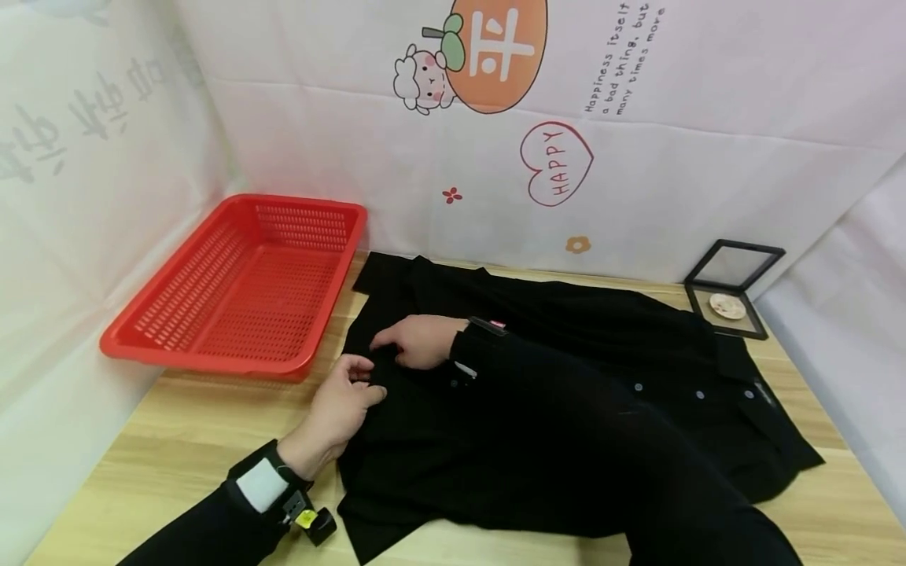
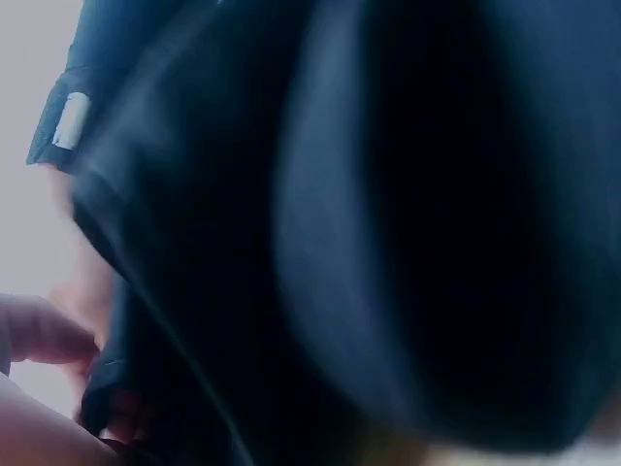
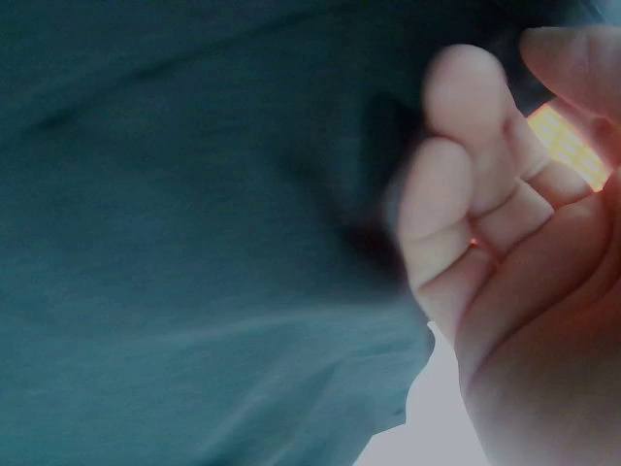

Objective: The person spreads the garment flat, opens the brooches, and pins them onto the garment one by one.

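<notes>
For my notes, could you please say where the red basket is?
In the head view, the red basket is left of the black shirt, beyond the left hand.

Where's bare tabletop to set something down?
Front left: bare table between red basket and left sleeve. Right: smaller strip between black garment and white cloth. Crowded: mid-table, garment under left hand and right hand; far right, black frame beside garment.
</notes>
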